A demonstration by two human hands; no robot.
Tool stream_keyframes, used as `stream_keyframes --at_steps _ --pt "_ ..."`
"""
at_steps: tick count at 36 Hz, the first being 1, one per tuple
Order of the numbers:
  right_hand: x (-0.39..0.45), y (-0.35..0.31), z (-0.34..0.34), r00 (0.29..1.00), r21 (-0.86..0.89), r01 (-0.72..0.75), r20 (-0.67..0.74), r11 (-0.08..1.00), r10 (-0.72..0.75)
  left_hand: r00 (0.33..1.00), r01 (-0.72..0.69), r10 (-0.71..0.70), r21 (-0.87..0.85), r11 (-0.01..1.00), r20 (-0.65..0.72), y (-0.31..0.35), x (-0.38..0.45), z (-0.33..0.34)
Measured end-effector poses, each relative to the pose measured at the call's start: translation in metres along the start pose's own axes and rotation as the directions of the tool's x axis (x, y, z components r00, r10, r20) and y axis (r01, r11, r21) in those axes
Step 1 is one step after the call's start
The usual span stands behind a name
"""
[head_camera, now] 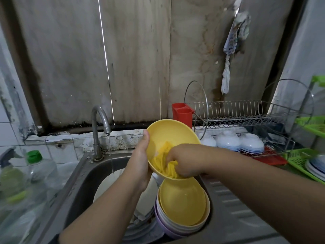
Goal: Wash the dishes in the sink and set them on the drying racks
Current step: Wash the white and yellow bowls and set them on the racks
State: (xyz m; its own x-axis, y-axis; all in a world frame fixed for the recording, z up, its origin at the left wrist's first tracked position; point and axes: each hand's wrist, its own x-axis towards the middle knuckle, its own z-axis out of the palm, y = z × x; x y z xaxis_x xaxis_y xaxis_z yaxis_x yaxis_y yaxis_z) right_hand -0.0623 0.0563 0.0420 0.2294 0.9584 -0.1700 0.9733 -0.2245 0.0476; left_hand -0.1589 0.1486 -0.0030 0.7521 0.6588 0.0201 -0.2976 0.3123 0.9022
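Observation:
My left hand (141,161) grips the left rim of a yellow bowl (171,134), tilted toward me above the steel sink (82,180). Inside the bowl my right hand (182,162) clutches a yellow scrubbing cloth (162,161) against its wall. Below it in the sink stands a stack of bowls (182,205), yellow on top, white and lilac beneath. A white plate (107,184) lies in the sink under the thin stream of water from the tap (101,118). More dishes lie at the sink's near side.
A wire drying rack (233,111) at the right holds upturned white bowls (228,140), a glass lid (197,106) and a red cutlery cup (182,114). A green plastic rack (302,159) with plates stands far right. Soap bottles (37,169) crowd the left counter.

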Motion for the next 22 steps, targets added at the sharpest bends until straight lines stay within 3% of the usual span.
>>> stream_keyframes --at_steps 2,3,5,11,16,20,22 --pt "-0.003 0.004 -0.010 0.991 -0.387 -0.022 -0.130 0.922 -0.031 0.999 -0.016 0.014 -0.054 0.998 -0.029 -0.001 0.001 0.001" --pt "-0.006 0.006 -0.014 0.978 -0.495 -0.035 -0.196 0.868 -0.073 0.999 -0.015 0.013 -0.077 0.997 -0.033 0.000 0.002 0.001" --pt "-0.011 0.008 -0.020 0.964 -0.583 -0.031 -0.231 0.812 -0.129 0.999 -0.011 0.007 -0.125 0.992 -0.033 0.002 0.004 0.003" --pt "-0.017 0.013 -0.018 0.971 -0.654 0.183 0.005 0.734 -0.238 0.990 -0.022 0.002 -0.148 0.989 -0.140 0.005 0.006 0.003" --pt "-0.017 0.020 -0.028 0.980 -0.553 0.197 0.113 0.810 -0.161 0.984 -0.057 0.023 -0.193 0.980 -0.174 0.009 0.009 0.007" --pt "-0.020 0.029 -0.040 0.975 -0.181 0.158 0.185 0.971 -0.124 0.976 -0.078 0.036 -0.193 0.978 -0.215 0.008 0.012 0.010" --pt "-0.022 0.035 -0.045 0.979 -0.084 0.115 0.176 0.990 -0.099 0.977 -0.081 0.040 -0.192 0.978 -0.210 0.007 0.012 0.010"
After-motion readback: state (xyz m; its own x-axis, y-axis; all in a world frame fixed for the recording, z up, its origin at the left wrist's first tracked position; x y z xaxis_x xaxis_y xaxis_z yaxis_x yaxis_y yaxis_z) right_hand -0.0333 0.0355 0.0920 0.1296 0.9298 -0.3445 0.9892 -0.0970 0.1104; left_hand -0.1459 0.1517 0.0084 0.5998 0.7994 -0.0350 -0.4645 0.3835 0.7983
